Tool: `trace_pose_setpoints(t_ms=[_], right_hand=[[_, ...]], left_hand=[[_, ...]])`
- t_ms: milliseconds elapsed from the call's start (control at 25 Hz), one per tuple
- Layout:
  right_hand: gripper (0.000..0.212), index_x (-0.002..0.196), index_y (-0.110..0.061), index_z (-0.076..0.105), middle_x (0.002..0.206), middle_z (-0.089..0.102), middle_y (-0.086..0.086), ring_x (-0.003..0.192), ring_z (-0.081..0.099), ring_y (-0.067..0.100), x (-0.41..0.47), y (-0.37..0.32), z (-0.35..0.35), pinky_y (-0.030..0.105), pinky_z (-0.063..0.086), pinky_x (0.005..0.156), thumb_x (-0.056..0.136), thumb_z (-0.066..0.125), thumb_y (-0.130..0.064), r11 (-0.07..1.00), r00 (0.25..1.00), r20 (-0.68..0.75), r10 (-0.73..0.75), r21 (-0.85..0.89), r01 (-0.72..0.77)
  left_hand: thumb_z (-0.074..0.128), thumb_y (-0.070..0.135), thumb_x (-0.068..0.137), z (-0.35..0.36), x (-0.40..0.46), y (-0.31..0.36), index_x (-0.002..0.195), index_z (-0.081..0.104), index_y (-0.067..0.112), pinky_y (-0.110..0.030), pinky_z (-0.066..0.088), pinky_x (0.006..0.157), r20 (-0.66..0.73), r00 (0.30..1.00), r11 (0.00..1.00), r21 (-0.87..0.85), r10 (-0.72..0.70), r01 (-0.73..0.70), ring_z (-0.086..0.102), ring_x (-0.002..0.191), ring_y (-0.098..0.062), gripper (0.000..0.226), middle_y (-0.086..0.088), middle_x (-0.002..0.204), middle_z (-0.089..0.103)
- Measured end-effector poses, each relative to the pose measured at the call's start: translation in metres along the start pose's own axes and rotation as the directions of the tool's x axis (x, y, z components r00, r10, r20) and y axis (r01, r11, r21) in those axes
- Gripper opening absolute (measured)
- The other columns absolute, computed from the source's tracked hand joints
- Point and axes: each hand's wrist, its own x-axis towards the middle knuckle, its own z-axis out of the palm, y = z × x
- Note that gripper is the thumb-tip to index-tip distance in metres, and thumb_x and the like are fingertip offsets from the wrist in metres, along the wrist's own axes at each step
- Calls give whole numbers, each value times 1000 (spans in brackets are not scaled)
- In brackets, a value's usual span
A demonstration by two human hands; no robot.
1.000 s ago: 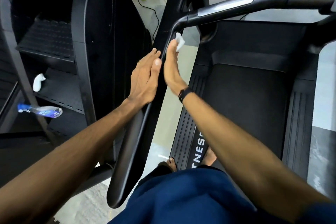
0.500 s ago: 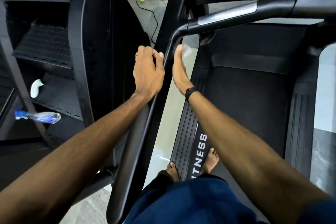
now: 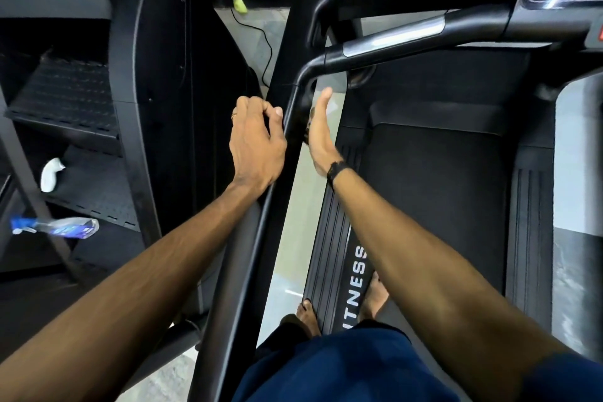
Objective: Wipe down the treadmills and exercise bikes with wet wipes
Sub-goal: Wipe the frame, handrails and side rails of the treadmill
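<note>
A person looks down at their two forearms reaching up the middle of the frame toward a black treadmill side rail [image 3: 270,192]. The rail is the thing being cleaned; its long axis runs diagonally from the lower centre up to the upper centre, where it bends right into a crossbar with a silver grip [image 3: 391,37]. The left hand [image 3: 256,143] lies on the left side of the rail, fingers curled, fingertips and thumb drawn together close to the bar; whether they actually pinch it cannot be told. The right hand [image 3: 321,130] lies on the right side, fingers straight and together, palm turned toward the bar. A faint pale blur beside its fingertips may be the wet wipe, but that is unclear. Both hands sit at about the same height, just below the bend, so any next stroke would likely follow the rail's diagonal. At far left, a spray bottle [image 3: 55,227] lies on a neighbouring machine.
</note>
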Motion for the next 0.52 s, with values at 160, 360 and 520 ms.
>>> trace_pose_setpoints(t_ms=[160,360,520], right_hand=[[114,157,-31,27,162,31,-5,150,24,15,-69,76,14,54,16,123,68,13,-101,992,981,167,96,67,-108],[121,143,-32,44,133,47,-10,117,46,3,-21,10,-12,37,25,117,53,14,-107,987,993,49,109,110,-114],[112,137,-12,51,112,65,12,115,60,40,-72,38,-3,59,39,111,74,9,-95,974,967,123,225,-39,-222]], left_hand=[[47,28,102,1,0,-5,91,51,10,-18,27,65,-12,1000,1000,-12,6,-6,45,86,-14,21,3,94,44],[47,28,101,2,1,-4,92,52,9,-16,31,65,1,1000,1000,-13,4,-3,44,85,-13,22,1,95,45],[47,29,101,2,0,-6,92,52,9,-19,28,68,-6,1000,1000,-15,12,-12,45,86,-15,23,1,95,45]])
